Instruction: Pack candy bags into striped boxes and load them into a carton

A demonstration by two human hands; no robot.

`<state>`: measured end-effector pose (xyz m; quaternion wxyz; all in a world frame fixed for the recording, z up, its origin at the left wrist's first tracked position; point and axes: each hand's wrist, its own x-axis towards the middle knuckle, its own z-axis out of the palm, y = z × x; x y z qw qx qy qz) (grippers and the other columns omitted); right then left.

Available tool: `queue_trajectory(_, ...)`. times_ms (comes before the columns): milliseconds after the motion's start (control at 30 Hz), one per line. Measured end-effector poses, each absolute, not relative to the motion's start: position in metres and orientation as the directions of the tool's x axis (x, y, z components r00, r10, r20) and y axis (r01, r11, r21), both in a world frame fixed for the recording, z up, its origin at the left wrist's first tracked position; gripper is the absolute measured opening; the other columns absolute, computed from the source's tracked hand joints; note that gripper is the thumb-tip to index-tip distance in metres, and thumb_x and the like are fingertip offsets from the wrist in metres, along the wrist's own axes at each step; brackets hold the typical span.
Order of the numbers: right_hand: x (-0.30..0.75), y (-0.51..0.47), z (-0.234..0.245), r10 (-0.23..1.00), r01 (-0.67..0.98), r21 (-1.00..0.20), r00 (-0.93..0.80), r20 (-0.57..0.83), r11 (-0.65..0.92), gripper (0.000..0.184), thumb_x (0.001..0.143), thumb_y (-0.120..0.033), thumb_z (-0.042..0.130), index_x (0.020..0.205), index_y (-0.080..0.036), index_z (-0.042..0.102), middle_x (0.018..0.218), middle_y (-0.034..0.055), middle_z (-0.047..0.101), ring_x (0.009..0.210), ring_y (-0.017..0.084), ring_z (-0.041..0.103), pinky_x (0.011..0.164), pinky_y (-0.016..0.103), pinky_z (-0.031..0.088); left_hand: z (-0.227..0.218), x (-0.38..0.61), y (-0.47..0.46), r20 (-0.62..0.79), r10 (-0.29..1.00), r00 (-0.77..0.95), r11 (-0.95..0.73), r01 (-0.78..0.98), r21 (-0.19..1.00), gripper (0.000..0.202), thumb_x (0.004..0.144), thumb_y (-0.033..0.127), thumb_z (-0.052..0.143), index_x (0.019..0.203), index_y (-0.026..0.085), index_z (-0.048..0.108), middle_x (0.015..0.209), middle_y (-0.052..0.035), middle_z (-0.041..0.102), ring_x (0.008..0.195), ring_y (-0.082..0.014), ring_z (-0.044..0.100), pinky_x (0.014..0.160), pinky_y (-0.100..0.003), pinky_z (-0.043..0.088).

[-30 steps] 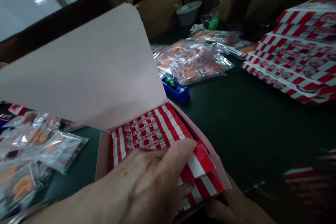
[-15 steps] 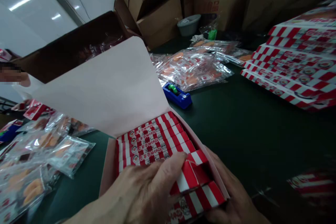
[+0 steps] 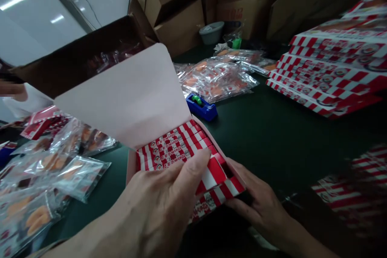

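A white-lined carton (image 3: 117, 100) stands with its lid up, tilted toward me. Inside it lies a row of small red-and-white striped boxes (image 3: 169, 149) with printed fronts. My left hand (image 3: 166, 201) lies over the near part of the row, closed about one small box, its thumb along the top and its other fingers mostly hidden. That box sits a little higher than its neighbours. With its fingers wrapped round the near right corner of the carton, my right hand (image 3: 260, 197) supports it from the side and below.
A blue tape dispenser (image 3: 202, 107) stands behind the carton, near clear food packets (image 3: 217, 78). More packets (image 3: 75, 177) lie at left. Striped cartons (image 3: 329, 72) are stacked at right. Cardboard boxes (image 3: 178, 20) and a grey bowl (image 3: 211, 33) are behind. A person's arm (image 3: 15, 92) shows far left.
The carton's near end has shifted up and slightly left, with both hands moving along. More of my right hand and wrist shows now. The small boxes sit closer together under my left hand.
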<state>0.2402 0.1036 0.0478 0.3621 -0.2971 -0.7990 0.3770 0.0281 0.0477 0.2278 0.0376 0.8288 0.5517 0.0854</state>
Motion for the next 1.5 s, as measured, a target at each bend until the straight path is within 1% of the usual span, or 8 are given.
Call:
queue_trajectory(300, 0.238, 0.102, 0.044, 0.694, 0.177, -0.734, -0.525, 0.493, 0.655, 0.064, 0.090, -0.044, 0.059, 0.145, -0.023, 0.035, 0.141, 0.0122, 0.051, 0.127, 0.026, 0.051, 0.106, 0.040, 0.045, 0.220, 0.043, 0.070, -0.301, 0.867, 0.396, -0.321, 0.908, 0.271, 0.055, 0.089, 0.017, 0.039, 0.143, 0.021, 0.033, 0.084, -0.0037, 0.069, 0.071, -0.0186, 0.066, 0.075, -0.032, 0.055)
queue_trajectory(667, 0.257, 0.112, 0.073, 0.587, 0.249, -0.548, -0.526, 0.616, 0.798, 0.061, 0.093, -0.041, 0.054, 0.145, -0.018, 0.032, 0.142, 0.0160, 0.047, 0.128, 0.028, 0.050, 0.103, 0.042, 0.049, 0.176, 0.043, 0.070, -0.137, 0.898, 0.418, -0.402, 0.906, 0.132, 0.052, 0.099, 0.030, 0.036, 0.147, 0.013, 0.026, 0.126, -0.0170, 0.060, 0.118, -0.0305, 0.056, 0.098, -0.045, 0.048)
queue_trajectory(867, 0.245, 0.146, 0.126, 0.261, 0.119, -0.248, -0.670, 0.695, 0.962, 0.028, 0.096, -0.020, 0.048, 0.123, -0.020, 0.053, 0.116, 0.0094, 0.062, 0.102, 0.021, 0.063, 0.094, 0.034, 0.053, 0.224, 0.003, 0.042, -0.049, 0.933, 0.357, -0.345, 0.925, 0.161, 0.040, 0.095, 0.033, 0.051, 0.131, 0.016, 0.050, 0.113, -0.0126, 0.067, 0.101, -0.0233, 0.064, 0.085, -0.036, 0.052)
queue_trajectory(1033, 0.230, 0.175, 0.127, 0.152, -0.047, -0.293, -0.772, 0.618, 0.955, 0.019, 0.097, -0.027, 0.045, 0.101, -0.029, 0.063, 0.097, 0.0030, 0.065, 0.079, 0.017, 0.065, 0.065, 0.027, 0.056, 0.232, -0.029, 0.020, -0.259, 0.919, 0.298, -0.242, 0.943, 0.227, 0.018, 0.094, 0.019, 0.049, 0.090, 0.016, 0.066, 0.077, -0.0037, 0.068, 0.068, -0.0122, 0.061, 0.063, -0.025, 0.046)
queue_trajectory(1200, 0.232, 0.187, 0.127, 0.126, -0.076, -0.331, -0.827, 0.548, 0.941, 0.022, 0.098, -0.026, 0.042, 0.091, -0.030, 0.063, 0.088, 0.0013, 0.066, 0.072, 0.015, 0.064, 0.056, 0.025, 0.053, 0.210, -0.022, 0.018, -0.159, 0.934, 0.320, -0.280, 0.932, 0.230, 0.018, 0.094, 0.014, 0.048, 0.084, 0.015, 0.063, 0.075, -0.0032, 0.065, 0.064, -0.0112, 0.057, 0.059, -0.026, 0.041)
queue_trajectory(1300, 0.223, 0.175, 0.137, 0.080, -0.052, -0.211, -0.818, 0.569, 0.976, 0.026, 0.098, -0.030, 0.040, 0.086, -0.027, 0.064, 0.080, 0.0036, 0.067, 0.070, 0.019, 0.063, 0.056, 0.031, 0.052, 0.202, -0.019, 0.013, -0.094, 0.956, 0.279, -0.254, 0.942, 0.218, 0.020, 0.093, 0.012, 0.045, 0.084, 0.014, 0.063, 0.076, -0.0043, 0.065, 0.062, -0.0113, 0.056, 0.057, -0.026, 0.041)
queue_trajectory(1400, 0.190, 0.146, 0.152, -0.008, -0.056, -0.073, -0.844, 0.537, 0.996, 0.020, 0.094, -0.034, 0.050, 0.096, -0.021, 0.065, 0.085, 0.0080, 0.070, 0.075, 0.025, 0.066, 0.062, 0.038, 0.052, 0.201, -0.022, 0.009, 0.009, 0.980, 0.198, -0.186, 0.905, 0.382, 0.013, 0.089, 0.014, 0.053, 0.089, 0.015, 0.066, 0.075, -0.0022, 0.068, 0.062, -0.0107, 0.057, 0.058, -0.023, 0.044)
queue_trajectory(1500, 0.141, 0.112, 0.161, -0.014, -0.035, -0.059, -0.944, 0.330, 0.998, 0.021, 0.088, -0.033, 0.062, 0.100, -0.016, 0.063, 0.086, 0.0096, 0.070, 0.072, 0.026, 0.067, 0.059, 0.035, 0.051, 0.198, -0.034, 0.004, 0.252, 0.967, -0.036, -0.131, 0.778, 0.614, 0.012, 0.088, 0.019, 0.055, 0.092, 0.016, 0.066, 0.078, -0.0011, 0.069, 0.068, -0.0110, 0.061, 0.064, -0.022, 0.049)
